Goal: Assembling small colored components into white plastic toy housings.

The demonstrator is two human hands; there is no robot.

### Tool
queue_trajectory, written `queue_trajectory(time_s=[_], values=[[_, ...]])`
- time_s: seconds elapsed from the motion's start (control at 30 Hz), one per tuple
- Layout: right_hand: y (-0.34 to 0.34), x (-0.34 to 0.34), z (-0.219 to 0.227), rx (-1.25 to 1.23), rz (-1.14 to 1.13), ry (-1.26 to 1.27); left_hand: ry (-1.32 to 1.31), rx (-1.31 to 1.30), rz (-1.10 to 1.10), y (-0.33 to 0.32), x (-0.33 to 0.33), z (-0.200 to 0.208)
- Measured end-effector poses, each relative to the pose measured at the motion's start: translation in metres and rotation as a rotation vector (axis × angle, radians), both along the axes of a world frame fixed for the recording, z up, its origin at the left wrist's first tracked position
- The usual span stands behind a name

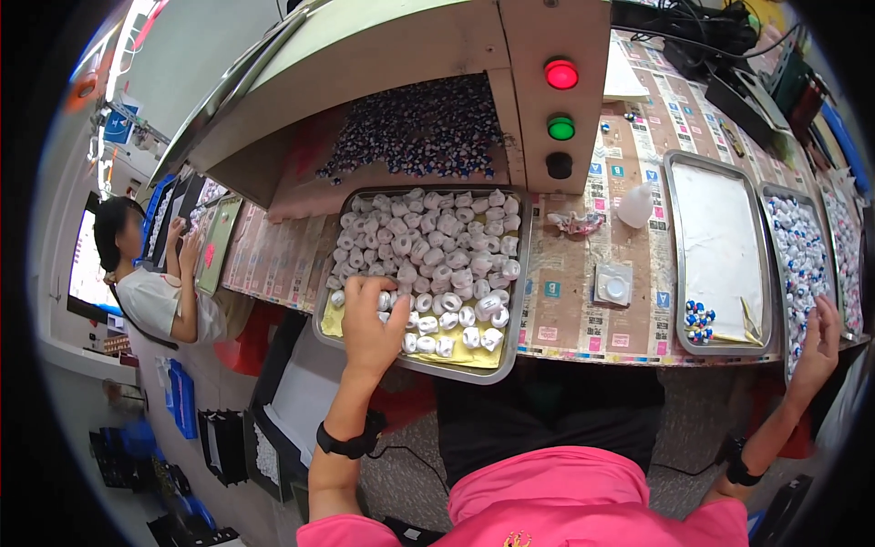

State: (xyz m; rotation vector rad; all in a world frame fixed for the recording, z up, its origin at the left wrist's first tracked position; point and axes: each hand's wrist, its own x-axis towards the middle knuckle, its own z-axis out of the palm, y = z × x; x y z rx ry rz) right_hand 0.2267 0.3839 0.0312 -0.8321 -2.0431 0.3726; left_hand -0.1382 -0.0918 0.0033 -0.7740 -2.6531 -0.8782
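My left hand reaches over the near left part of a metal tray full of small white rounded pieces. Its thumb and fingers are apart, with the fingertips down among the pieces; whether they touch one is hidden. Yellow lining shows along the tray's near edge, where the pieces lie more loosely. Far to the right, my right hand is at the near end of a narrow tray heaped with small blue, white and red pieces. Its fingers look spread, and nothing shows in them.
Behind the left tray stands a metal housing with red and green lights and dark small pieces inside. A white bottle, a small square white block and another metal tray sit rightward. A person works at the left.
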Motion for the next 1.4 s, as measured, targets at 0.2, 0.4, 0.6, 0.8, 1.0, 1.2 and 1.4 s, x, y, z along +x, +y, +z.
queue_trajectory(time_s=[0.2,0.4,0.6,0.8,1.0,1.2,1.4], values=[[-0.069,-0.041,0.006,-0.146,0.23,0.047,0.006,0.133,-0.138,-0.018,-0.014,-0.017],[-0.108,-0.071,0.012,-0.218,0.288,0.021,-0.828,0.949,0.028,-0.012,-0.008,0.009],[-0.107,-0.083,0.014,-0.204,0.316,-0.12,-1.528,1.948,-0.29,0.005,0.018,0.03],[-0.103,-0.088,0.002,-0.202,0.424,-0.282,-2.032,1.988,-0.135,0.07,0.096,0.043],[-0.094,-0.105,-0.011,-0.165,0.469,-0.328,-2.403,1.388,-0.115,0.118,0.146,0.029],[-0.09,-0.125,-0.018,-0.187,0.464,-0.493,-2.303,1.297,-0.19,0.123,0.157,0.01],[-0.09,-0.124,-0.006,-0.429,0.473,-0.315,-2.182,1.344,-0.299,0.121,0.146,-0.008]])
